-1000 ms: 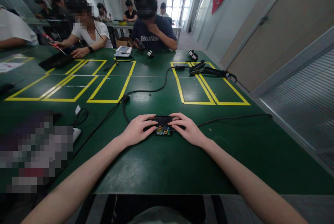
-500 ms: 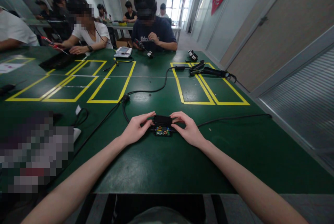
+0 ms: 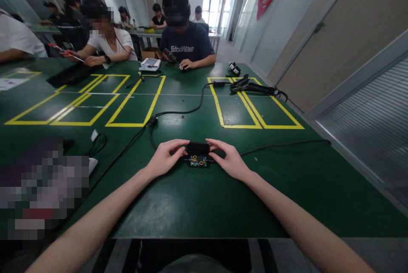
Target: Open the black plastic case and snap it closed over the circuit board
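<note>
Between my hands, a black plastic cover (image 3: 197, 148) is tilted up behind a small circuit board (image 3: 198, 161) with copper-wound rings on it. The board sits in a black lower case on the green table. My left hand (image 3: 168, 154) pinches the cover's left end between thumb and fingers. At the right end, my right hand (image 3: 227, 157) grips the same cover in the same way. A black cable (image 3: 287, 143) runs off to the right from beside my right hand, and another cable (image 3: 152, 135) passes behind my left hand.
Yellow tape rectangles (image 3: 132, 125) mark the green table (image 3: 159, 205). Black tools (image 3: 255, 87) lie at the far right, near a small black-and-white object (image 3: 234, 68). Across the table a person in a dark shirt (image 3: 188, 43) works. A blurred-out pile (image 3: 47, 184) lies at left.
Both my hands stay at the cover's ends with hardly any movement. Across the table, the dark-shirted person's raised hand has come down to the small part on the table.
</note>
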